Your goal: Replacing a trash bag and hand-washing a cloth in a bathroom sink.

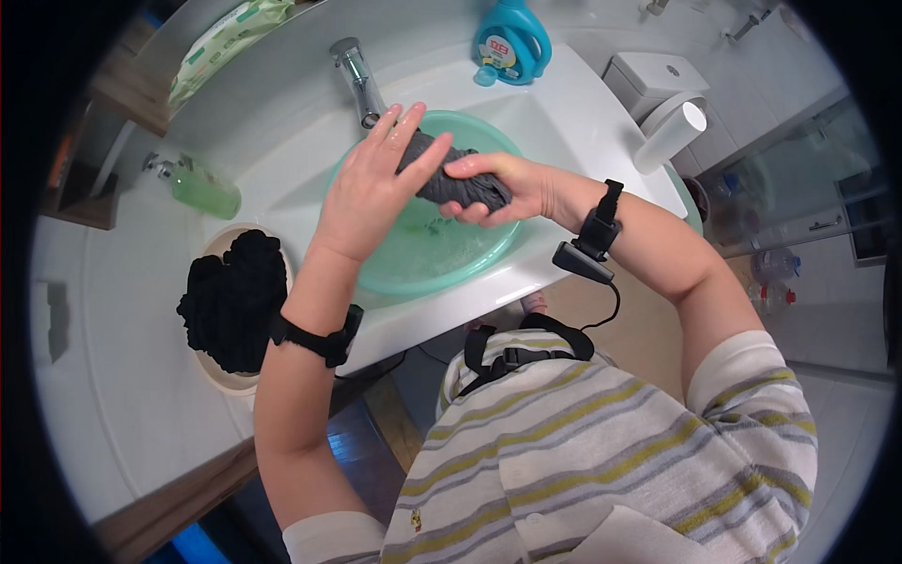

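A wet, dark grey cloth (468, 187), twisted into a thick bundle, is held above the green plastic basin (486, 261). My right hand (504, 187) grips its near right end, thumb on top and fingers curled underneath. At the other end, my left hand (377, 187) lies against or just over the bundle with its fingers spread and not wrapped round it; whether it touches is hard to tell. Cloudy water with some suds stands in the basin, which sits in a white washbasin (546, 127). Behind my left fingers rises the chrome faucet (359, 77).
Left on the counter, a beige bowl (211, 377) holds black fabric (236, 303), beside a green soap pump bottle (204, 190). A blue detergent bottle (514, 46) with a cap (486, 76) stands at the back. A white cylinder (669, 137) is at the right edge, near a toilet (655, 77).
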Motion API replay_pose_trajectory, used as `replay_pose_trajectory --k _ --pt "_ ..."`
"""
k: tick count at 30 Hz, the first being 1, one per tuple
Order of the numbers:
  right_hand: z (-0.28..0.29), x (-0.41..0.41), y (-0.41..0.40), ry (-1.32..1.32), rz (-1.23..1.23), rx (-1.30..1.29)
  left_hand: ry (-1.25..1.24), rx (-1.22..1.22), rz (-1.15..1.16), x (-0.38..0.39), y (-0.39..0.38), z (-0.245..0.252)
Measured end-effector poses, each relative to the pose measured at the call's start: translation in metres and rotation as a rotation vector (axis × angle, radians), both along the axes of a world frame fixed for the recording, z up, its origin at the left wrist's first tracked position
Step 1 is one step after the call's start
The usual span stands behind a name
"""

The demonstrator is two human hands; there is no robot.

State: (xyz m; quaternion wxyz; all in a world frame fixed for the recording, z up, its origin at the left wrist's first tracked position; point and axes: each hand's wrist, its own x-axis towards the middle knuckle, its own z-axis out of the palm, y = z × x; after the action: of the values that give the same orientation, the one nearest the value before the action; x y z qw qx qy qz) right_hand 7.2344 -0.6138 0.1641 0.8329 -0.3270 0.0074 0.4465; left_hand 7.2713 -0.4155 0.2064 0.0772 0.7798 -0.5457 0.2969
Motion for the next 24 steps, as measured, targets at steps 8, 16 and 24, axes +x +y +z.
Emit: replay_pose_trajectory --k 8,16,24 --pt "0.031 -0.008 0.004 -0.528 0.226 -0.480 0.102 0.264 0.157 -0.031 -0.004 0.033" --pt "-0.016 -0.009 0.021 -0.984 -0.012 -1.178 0.323 0.296 0.358 -0.015 -0.011 -0.038" --pt "-0.027 -0.009 0.022 -0.878 0.072 -1.255 0.605 0.391 0.377 -0.004 -0.018 -0.060"
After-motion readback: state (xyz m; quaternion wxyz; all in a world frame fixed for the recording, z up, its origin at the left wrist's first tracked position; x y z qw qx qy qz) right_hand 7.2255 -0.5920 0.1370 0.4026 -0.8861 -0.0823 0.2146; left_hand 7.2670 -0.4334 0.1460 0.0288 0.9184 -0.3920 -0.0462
